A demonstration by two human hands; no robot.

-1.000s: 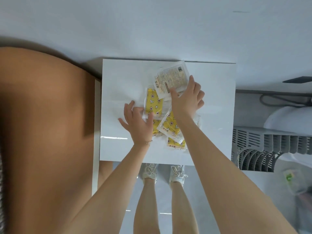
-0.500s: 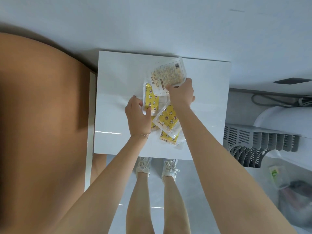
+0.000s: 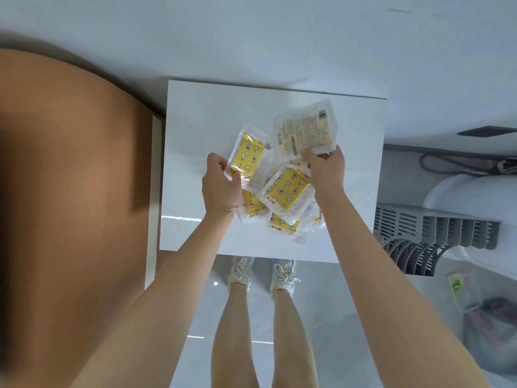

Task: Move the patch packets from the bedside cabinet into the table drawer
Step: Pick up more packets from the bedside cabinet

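Several patch packets lie on the white bedside cabinet top (image 3: pixel 201 113), most of them yellow with star and moon prints. My left hand (image 3: pixel 221 186) grips the lower edge of one yellow packet (image 3: pixel 251 156), tilted up off the pile. My right hand (image 3: pixel 327 168) pinches the lower edge of a pale packet with printed text (image 3: pixel 305 130), lifted above the cabinet. Another yellow packet (image 3: pixel 288 189) rests across the pile between my hands. More yellow packets (image 3: pixel 282 224) sit under it, partly hidden by my wrists.
A tan bed surface (image 3: pixel 70 191) fills the left, touching the cabinet. A grey slatted basket (image 3: pixel 430 236) and a white tub (image 3: pixel 475 197) stand to the right, with a cable (image 3: pixel 453 163) behind. My legs and white shoes (image 3: pixel 263 271) stand on the glossy floor below.
Both hands went from resting flat on the pile to closing on packets. My left hand has tilted a yellow packet up, and my right hand has lifted the pale printed one.
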